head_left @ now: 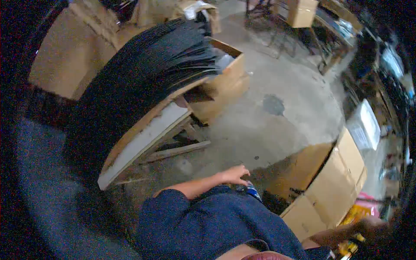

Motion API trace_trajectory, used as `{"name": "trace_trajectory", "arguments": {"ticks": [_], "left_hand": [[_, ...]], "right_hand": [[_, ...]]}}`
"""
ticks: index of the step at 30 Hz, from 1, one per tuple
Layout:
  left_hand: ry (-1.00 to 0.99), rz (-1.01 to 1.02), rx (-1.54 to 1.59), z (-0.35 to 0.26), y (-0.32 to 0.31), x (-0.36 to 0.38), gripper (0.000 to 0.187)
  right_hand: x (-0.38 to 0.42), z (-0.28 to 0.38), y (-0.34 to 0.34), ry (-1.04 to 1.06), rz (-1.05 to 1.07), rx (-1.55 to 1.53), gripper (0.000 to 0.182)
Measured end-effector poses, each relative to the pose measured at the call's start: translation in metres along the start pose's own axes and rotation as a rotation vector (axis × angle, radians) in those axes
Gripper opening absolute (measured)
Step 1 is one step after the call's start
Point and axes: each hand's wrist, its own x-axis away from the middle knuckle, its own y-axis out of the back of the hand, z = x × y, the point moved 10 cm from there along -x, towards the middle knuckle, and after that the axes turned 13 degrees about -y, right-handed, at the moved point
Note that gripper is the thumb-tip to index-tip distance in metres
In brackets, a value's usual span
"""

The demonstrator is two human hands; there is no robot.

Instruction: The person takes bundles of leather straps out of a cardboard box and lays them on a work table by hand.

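My left hand [236, 174] hangs in front of my dark shirt, its fingers loosely bent and apart, with nothing visible in it. Far out at the lower right is my right hand [373, 226], smeared by motion and dim. Beside it lie a yellow-orange package [356, 214] and some pink plastic [367, 200]. Whether the right hand touches or grips either one, I cannot make out. A large open cardboard box [336, 184] stands between my two hands, close to my body.
To the left, a tall stack of thin black sheets [151, 65] rests on a white-edged wooden table [147, 141]. Behind it is another open cardboard box [229, 82]. A white box-like object [365, 125] sits at the right. Concrete floor [303, 95] stretches ahead towards a far table bearing a carton [302, 13].
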Motion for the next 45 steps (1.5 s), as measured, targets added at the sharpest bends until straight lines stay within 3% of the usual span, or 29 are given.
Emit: {"name": "trace_trajectory", "arguments": {"ticks": [1, 4, 6, 8, 10, 12, 14, 15, 16, 18, 19, 20, 21, 22, 24, 27, 31, 33, 34, 35, 37, 38, 41, 42, 44, 45], "left_hand": [[0.097, 0.107, 0.154, -0.006, -0.003, 0.003, 0.053], [-0.269, 0.223, 0.696, -0.038, -0.040, -0.010, 0.042], [-0.235, 0.223, 0.692, -0.027, -0.028, -0.023, 0.042], [-0.180, 0.233, 0.682, -0.015, -0.009, -0.037, 0.041], [-0.184, 0.242, 0.665, -0.003, -0.005, -0.058, 0.047], [-0.139, 0.255, 0.690, 0.007, 0.013, -0.088, 0.050], [-0.151, 0.253, 0.658, 0.036, 0.020, -0.126, 0.055], [-0.146, 0.240, 0.650, 0.047, 0.036, -0.149, 0.055], [-0.234, 0.237, 0.638, 0.044, 0.055, -0.172, 0.056], [-0.321, 0.236, 0.529, 0.035, 0.090, -0.208, 0.058], [-0.319, 0.227, 0.522, 0.032, 0.108, -0.227, 0.058], [-0.181, 0.270, 0.500, 0.037, 0.118, -0.246, 0.057], [-0.047, 0.313, 0.481, 0.047, 0.123, -0.258, 0.056], [-0.045, 0.304, 0.488, 0.047, 0.134, -0.272, 0.056], [0.145, 0.073, 0.433, 0.074, 0.166, -0.296, 0.054], [0.092, -0.040, 0.412, 0.115, 0.191, -0.332, 0.052], [0.126, -0.042, 0.313, 0.132, 0.260, -0.376, 0.048], [-0.013, -0.272, -0.124, 0.151, 0.317, -0.404, 0.039], [-0.172, -0.444, -0.096, 0.161, 0.318, -0.421, 0.037], [-0.166, -0.447, -0.093, 0.148, 0.353, -0.436, 0.037], [-0.012, 0.107, -0.114, 0.150, 0.377, -0.470, 0.035], [-0.083, 0.003, -0.175, 0.154, 0.404, -0.483, 0.036], [-0.005, -0.069, -0.343, 0.170, 0.474, -0.511, 0.039], [-0.001, -0.056, -0.359, 0.160, 0.489, -0.548, 0.039], [-0.144, -0.289, -0.413, 0.150, 0.562, -0.589, 0.039], [-0.133, -0.292, -0.409, 0.158, 0.586, -0.601, 0.039]], "right_hand": [[0.035, 0.010, -0.041, -0.064, 0.143, -0.118, 0.031], [0.173, 0.061, -0.164, -0.368, 0.736, -0.447, 0.031], [0.282, 0.103, -0.217, -0.608, 1.136, -0.598, 0.031], [0.346, 0.131, -0.247, -0.866, 1.320, -0.694, 0.031], [0.367, 0.123, -0.272, -1.009, 1.312, -0.727, 0.031], [0.351, 0.103, -0.322, -0.881, 1.271, -0.668, 0.035], [0.329, 0.119, -0.343, -0.512, 1.146, -0.627, 0.044], [0.334, 0.078, -0.380, -0.640, 1.078, -0.837, 0.051], [0.327, 0.068, -0.411, -0.931, 1.032, -0.949, 0.053], [0.315, 0.064, -0.451, -1.229, 0.968, -1.054, 0.055], [0.294, 0.079, -0.469, -0.910, 1.049, -0.845, 0.058], [0.279, 0.097, -0.489, -0.590, 1.105, -0.627, 0.061], [0.278, 0.103, -0.511, -0.585, 1.116, -0.630, 0.061], [0.284, 0.112, -0.539, -0.563, 1.190, -0.559, 0.063], [0.311, 0.119, -0.592, -0.614, 1.347, -0.556, 0.067], [0.336, 0.189, -0.629, -0.431, 1.453, -0.812, 0.066], [0.396, 0.281, -0.665, -0.166, 1.772, -0.808, 0.072], [0.401, 0.320, -0.683, -0.083, 1.862, -0.801, 0.072], [0.394, 0.326, -0.694, -0.062, 1.961, -0.792, 0.072], [0.388, 0.328, -0.714, -0.062, 1.968, -0.794, 0.072], [0.379, 0.322, -0.756, -0.098, 1.933, -0.726, 0.068], [0.381, 0.308, -0.784, -0.208, 1.963, -0.648, 0.065], [0.374, 0.258, -0.835, -0.364, 1.967, -0.449, 0.063], [0.358, 0.226, -0.864, -0.382, 1.957, -0.463, 0.063], [0.353, 0.201, -0.931, -0.419, 1.877, -0.399, 0.059], [0.360, 0.197, -0.955, -0.418, 1.890, -0.401, 0.059]]}}
